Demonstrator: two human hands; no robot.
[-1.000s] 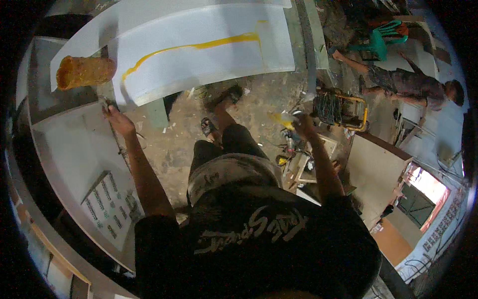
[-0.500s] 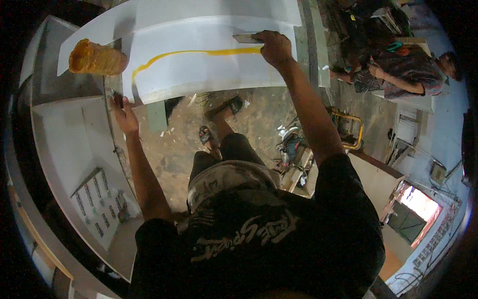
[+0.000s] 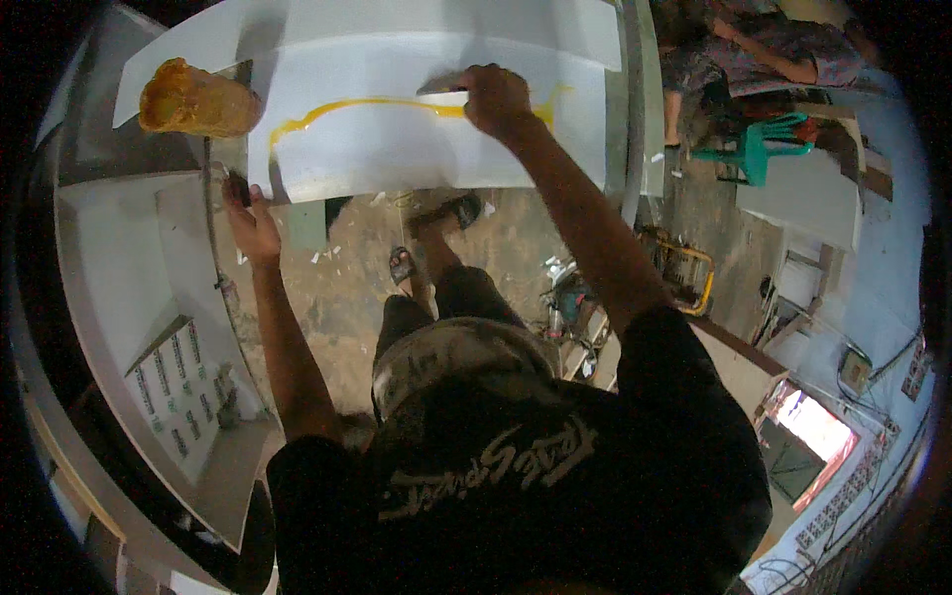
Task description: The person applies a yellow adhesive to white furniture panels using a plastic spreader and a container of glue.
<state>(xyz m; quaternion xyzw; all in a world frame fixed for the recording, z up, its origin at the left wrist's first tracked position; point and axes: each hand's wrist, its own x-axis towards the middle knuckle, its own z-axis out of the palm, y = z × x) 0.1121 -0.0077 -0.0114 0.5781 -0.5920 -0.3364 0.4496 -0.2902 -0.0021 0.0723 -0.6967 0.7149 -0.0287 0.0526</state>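
A white sheet [image 3: 387, 164] lies before me with a wavy line of yellow glue [image 3: 362, 104] across it. My right hand [image 3: 499, 102] is closed on a thin flat scraper [image 3: 441, 89], over the right part of the glue line. To the right of that hand the glue shows thinner and smeared. Beside the sheet's near left corner, my left hand [image 3: 253, 223] has thumb and fingers bent around something dark that I cannot make out. A yellow-brown, glue-smeared container [image 3: 193, 99] stands at the sheet's left end.
At left is an open white cabinet body [image 3: 119, 238]. A green plastic chair [image 3: 759, 149] and another person [image 3: 783, 50] are at the far right. Tools [image 3: 570, 302] and a yellow-framed machine [image 3: 694, 268] stand on the floor at right. Scraps litter the floor.
My right hand has moved left along the glue line with the scraper, and smeared glue now shows to its right. My left hand stays near the sheet's left corner. The view has shifted slightly.
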